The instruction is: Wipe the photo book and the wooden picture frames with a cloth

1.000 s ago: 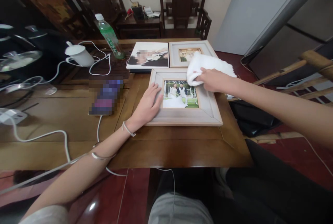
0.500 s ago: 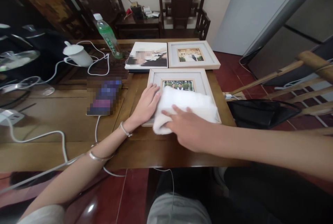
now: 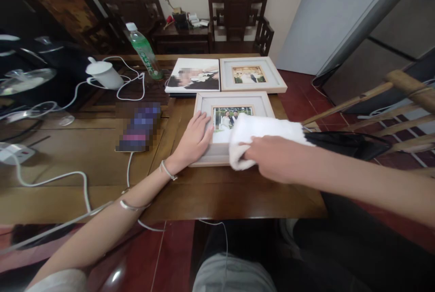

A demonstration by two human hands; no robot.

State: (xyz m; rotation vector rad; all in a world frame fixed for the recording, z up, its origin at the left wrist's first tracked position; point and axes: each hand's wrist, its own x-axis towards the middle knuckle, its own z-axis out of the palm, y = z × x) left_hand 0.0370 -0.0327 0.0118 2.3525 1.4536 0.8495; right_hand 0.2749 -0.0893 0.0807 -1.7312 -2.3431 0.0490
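The right hand [image 3: 275, 156] gripped a folded, fluffy white cloth [image 3: 268, 129] over the right part of a rectangular, pale wood-and-white picture frame [image 3: 219, 149], which lay near the right edge of the brown wooden tabletop [image 3: 217, 197]. The left hand [image 3: 195, 140], fingers extended, rested flat on the frame's left border, holding nothing.

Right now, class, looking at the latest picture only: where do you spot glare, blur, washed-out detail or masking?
In the head view, a bright glare spot shines on the red floor at lower left; in the head view, the white cloth looks washed out, and the right hand slightly blurred; in the head view, blocky pixels mask the phone.
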